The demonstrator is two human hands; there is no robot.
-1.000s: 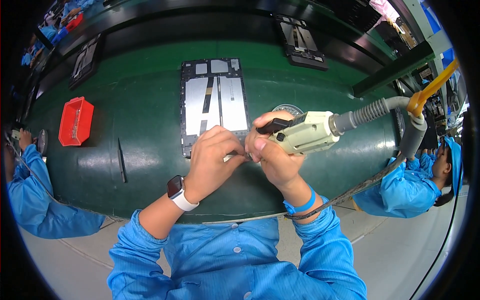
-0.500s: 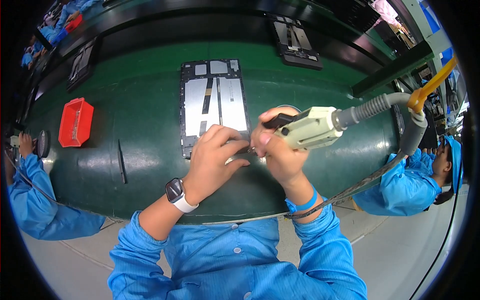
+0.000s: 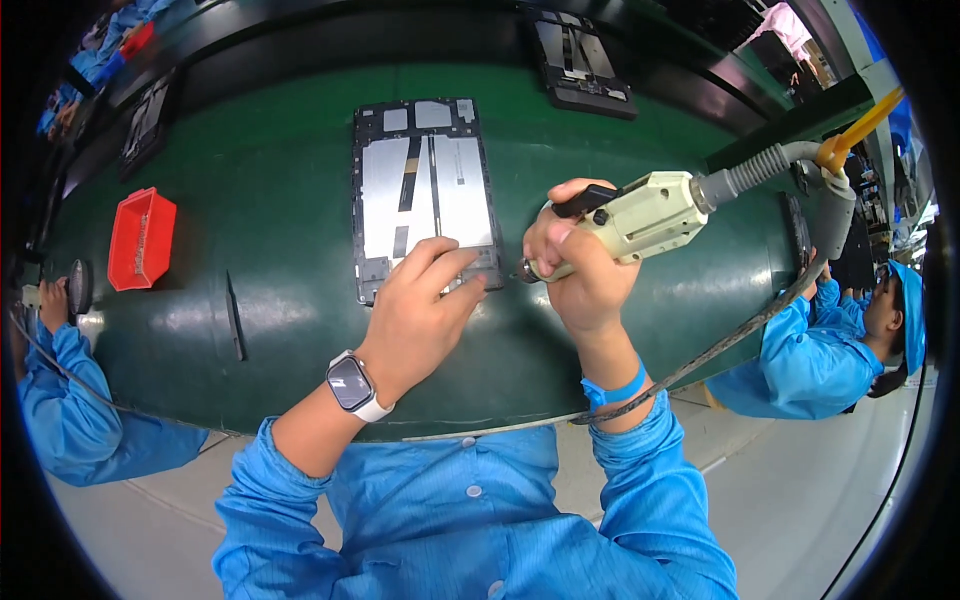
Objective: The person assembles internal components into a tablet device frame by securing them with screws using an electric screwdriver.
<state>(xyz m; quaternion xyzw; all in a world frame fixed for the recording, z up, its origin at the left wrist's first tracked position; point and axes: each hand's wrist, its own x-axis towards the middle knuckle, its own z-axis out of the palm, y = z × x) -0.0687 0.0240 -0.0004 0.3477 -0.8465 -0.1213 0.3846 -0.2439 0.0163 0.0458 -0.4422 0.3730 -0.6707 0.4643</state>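
An opened tablet [image 3: 462,200] with a black frame and silver metal back lies on the green table in front of me. My left hand [image 3: 415,305] rests over its lower edge, fingers stretched out and apart, thumb near the lower right corner. To the right of the tablet, my right hand [image 3: 585,265] is wrapped round a cream-coloured electric screwdriver [image 3: 655,215] with a black lever. The tool's tip [image 3: 522,272] points left, just off the tablet's lower right side. A grey sleeved cable [image 3: 745,172] runs from its back end.
Left on the table [image 3: 290,380] are a red bin [image 3: 165,240] of small screws and dark tweezers [image 3: 233,318]. Other tablet units [image 3: 580,60] lie at the far side. Co-workers in blue sit left [image 3: 90,400] and right [image 3: 830,350]. A yellow strap [image 3: 865,130] holds the cable.
My hands have parted: the right hand moved up and right with the screwdriver, away from the left fingers. My left hand has spread onto the tablet's lower edge.
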